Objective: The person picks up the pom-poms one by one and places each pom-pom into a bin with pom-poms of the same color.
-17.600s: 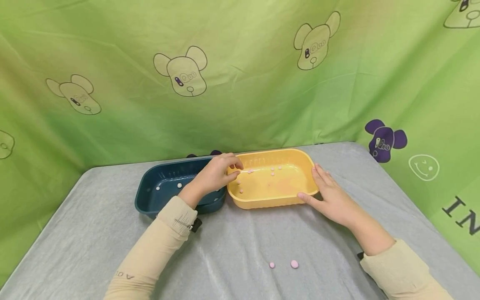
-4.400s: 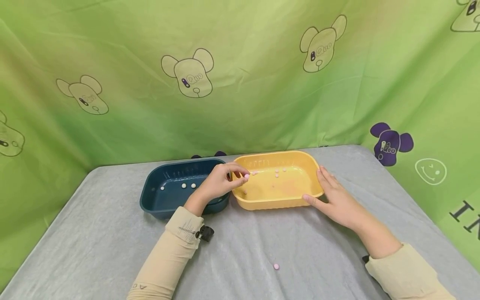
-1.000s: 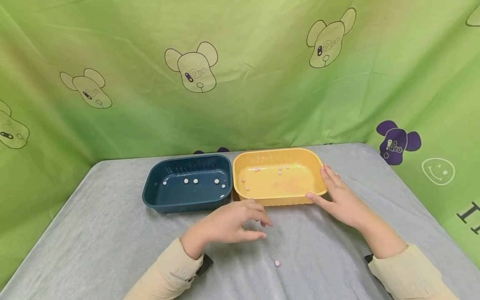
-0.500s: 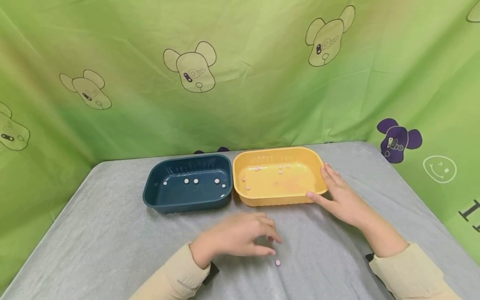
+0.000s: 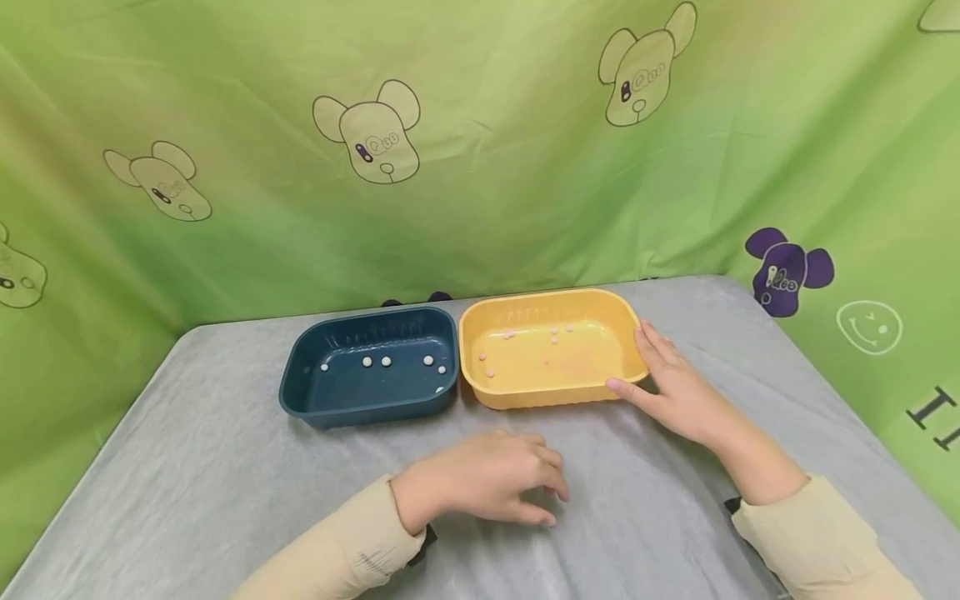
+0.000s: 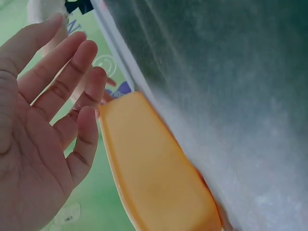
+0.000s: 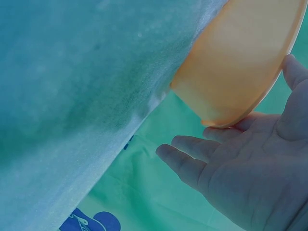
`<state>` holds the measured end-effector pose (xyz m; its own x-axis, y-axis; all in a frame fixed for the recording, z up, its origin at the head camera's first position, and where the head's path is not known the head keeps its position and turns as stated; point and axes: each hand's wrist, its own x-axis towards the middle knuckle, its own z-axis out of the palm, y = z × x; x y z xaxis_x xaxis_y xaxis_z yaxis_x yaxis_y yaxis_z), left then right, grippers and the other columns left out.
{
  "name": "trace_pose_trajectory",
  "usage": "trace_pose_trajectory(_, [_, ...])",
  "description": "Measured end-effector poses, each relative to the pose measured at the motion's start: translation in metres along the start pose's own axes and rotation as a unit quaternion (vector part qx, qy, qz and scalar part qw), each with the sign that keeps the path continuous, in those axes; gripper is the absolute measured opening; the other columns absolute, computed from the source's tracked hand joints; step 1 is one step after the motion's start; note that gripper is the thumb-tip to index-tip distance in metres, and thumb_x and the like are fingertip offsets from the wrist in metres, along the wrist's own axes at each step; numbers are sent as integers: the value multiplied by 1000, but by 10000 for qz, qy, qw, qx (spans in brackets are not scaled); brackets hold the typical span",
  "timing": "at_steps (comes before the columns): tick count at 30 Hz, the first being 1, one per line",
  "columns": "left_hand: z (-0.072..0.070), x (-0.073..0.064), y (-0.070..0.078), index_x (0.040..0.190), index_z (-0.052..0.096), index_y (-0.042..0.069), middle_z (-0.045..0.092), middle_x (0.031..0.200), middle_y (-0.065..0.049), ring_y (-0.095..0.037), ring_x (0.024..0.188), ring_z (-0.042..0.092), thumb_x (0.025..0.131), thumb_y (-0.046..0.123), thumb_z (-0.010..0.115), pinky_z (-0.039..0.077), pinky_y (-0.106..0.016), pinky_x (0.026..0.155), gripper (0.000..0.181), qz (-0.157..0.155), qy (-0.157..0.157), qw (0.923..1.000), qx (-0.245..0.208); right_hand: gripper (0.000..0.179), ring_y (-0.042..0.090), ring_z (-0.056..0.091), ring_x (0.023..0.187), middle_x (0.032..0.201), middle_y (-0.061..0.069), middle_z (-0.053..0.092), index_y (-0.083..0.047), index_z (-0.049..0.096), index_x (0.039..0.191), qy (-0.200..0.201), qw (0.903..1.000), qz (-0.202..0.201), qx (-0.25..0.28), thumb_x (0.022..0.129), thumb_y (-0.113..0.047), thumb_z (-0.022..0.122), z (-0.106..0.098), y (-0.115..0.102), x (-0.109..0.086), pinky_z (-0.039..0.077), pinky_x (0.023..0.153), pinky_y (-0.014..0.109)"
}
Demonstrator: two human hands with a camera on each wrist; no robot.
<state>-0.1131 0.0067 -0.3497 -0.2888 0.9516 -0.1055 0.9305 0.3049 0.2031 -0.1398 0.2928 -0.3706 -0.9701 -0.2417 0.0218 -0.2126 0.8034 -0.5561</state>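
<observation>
My left hand [image 5: 495, 477] hovers low over the cloth in front of the tubs, thumb and fingers apart; its palm shows bare in the left wrist view. The small pink ball seen earlier near the thumb is hidden from view. My right hand [image 5: 678, 396] rests against the right end of the yellow tub [image 5: 555, 395], thumb at the front rim and fingers along the outer wall. Several small pink balls [image 5: 554, 332] lie scattered inside that tub. To its left stands a dark blue tub [image 5: 375, 412], with several white balls [image 5: 386, 362] on its floor.
Grey cloth [image 5: 195, 467] covers the table. A green printed curtain [image 5: 487, 167] hangs along the back and both sides, close behind the tubs. The two tubs stand side by side near the table's back edge.
My left hand has come from the yellow tub, where it pinched a pink ball, to the front cloth. The last pink ball there is now out of sight. My right hand stays put.
</observation>
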Motion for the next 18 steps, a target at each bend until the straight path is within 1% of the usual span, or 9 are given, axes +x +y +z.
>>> trace_pose_trajectory(4, [1,5,2,112,74,30,64,102,19,3,90,52,93,41,68,40,-10,71,22,7,-190,9998,95,95,55,4,148,165,26,-2,5,5,157,8,10000,0,-16,98,-50,55,-2,0,1,10,117,69])
trace_pose_trajectory(9, [4,11,3,112,74,30,63,102,20,4,88,51,93,39,69,40,-10,69,21,95,-330,9993,142,95,56,3,148,165,25,-3,5,5,157,-13,10000,11,-40,98,-51,55,-2,0,1,11,117,69])
trace_pose_trajectory(13, [8,14,4,110,74,30,61,95,20,4,85,48,92,38,71,38,-10,65,20,78,-422,9991,16,95,56,4,148,165,26,-3,5,5,157,-1,10000,5,-49,98,-51,55,-2,1,0,11,117,69])
trace_pose_trajectory(18, [13,17,1,108,75,27,61,92,19,5,88,50,91,34,73,40,-8,73,18,109,-615,9976,-285,95,56,3,147,165,26,-3,5,5,157,-24,10000,-12,-8,98,-51,55,-2,1,0,10,117,68])
